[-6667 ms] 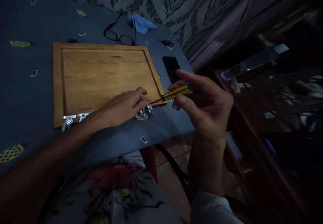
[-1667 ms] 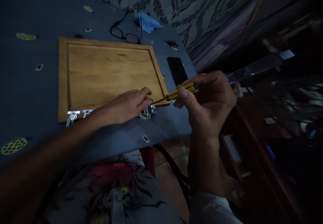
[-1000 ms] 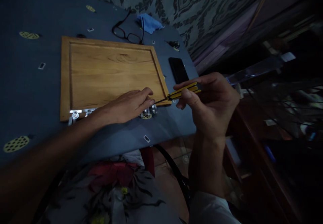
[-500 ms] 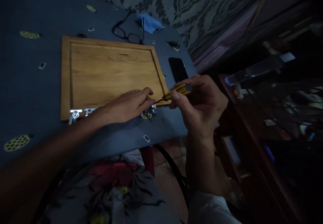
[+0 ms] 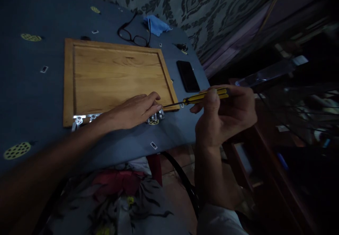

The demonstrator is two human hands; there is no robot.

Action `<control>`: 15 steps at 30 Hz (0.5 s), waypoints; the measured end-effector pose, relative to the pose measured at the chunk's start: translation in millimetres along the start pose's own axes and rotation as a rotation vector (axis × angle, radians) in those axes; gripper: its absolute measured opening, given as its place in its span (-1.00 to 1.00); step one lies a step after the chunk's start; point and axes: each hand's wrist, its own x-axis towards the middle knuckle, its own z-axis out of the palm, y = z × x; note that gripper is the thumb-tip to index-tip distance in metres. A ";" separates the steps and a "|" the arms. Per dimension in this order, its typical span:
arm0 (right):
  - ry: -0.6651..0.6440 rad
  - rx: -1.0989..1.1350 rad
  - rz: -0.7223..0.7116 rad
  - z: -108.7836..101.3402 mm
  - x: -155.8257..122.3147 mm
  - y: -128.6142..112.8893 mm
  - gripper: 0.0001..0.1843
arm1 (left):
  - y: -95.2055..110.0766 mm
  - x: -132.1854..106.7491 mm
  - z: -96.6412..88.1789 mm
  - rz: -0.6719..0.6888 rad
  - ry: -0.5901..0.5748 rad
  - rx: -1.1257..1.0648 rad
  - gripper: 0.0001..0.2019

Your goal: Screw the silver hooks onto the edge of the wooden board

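Note:
A wooden cabinet door (image 5: 119, 72) with a raised frame lies flat on the table. My left hand (image 5: 135, 111) is over its near edge, fingers closed around a metal hinge (image 5: 160, 115) by the right corner and partly covering it. In my right hand (image 5: 225, 111) is a yellow-and-black screwdriver (image 5: 203, 96), gripped by its handle between thumb and fingers. Its thin shaft points left, and its tip meets my left fingertips at the hinge; the exact contact is hidden. More metal hinge hardware (image 5: 78, 120) sits at the door's near left corner.
A blue patterned cloth covers the table (image 5: 53, 97). Beyond the door lie black eyeglasses (image 5: 132, 37) and a blue cloth (image 5: 157, 24). A black phone (image 5: 188, 76) is on the right, with a small dark object (image 5: 182, 46) behind it. Dark furniture stands at far right.
My right hand has shifted right and back along the screwdriver, whose handle is now farther from the hinge with more shaft showing. My left hand has stayed in place.

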 end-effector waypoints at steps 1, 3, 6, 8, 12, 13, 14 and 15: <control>-0.005 -0.012 -0.004 -0.4 0.4 0.7 -0.74 | 0.0 0.1 0.1 -0.001 0.002 0.000 -0.58; -0.011 -0.020 -0.003 -1.0 0.8 3.2 -0.76 | 0.0 0.4 0.4 0.000 0.008 0.003 -0.59; -0.018 0.020 0.012 -1.0 0.8 7.5 -0.78 | 0.0 0.8 1.0 0.001 0.020 0.005 -0.60; -0.021 0.048 0.011 -0.4 1.0 9.5 -0.78 | -0.1 1.1 1.2 0.000 0.018 0.004 -0.60; -0.041 0.065 0.003 0.9 1.8 11.3 -0.77 | -1.0 1.2 1.6 0.000 0.015 0.010 -0.58; -0.051 0.068 0.009 0.8 2.1 11.5 -0.79 | -1.4 1.2 1.8 0.003 0.018 0.012 -0.58; -0.063 0.073 0.014 0.5 2.6 11.6 -0.80 | -1.8 1.1 2.0 0.006 0.021 0.014 -0.58; -0.080 0.080 0.016 -0.1 3.5 11.5 -0.82 | -2.0 1.1 2.2 0.010 0.022 0.016 -0.57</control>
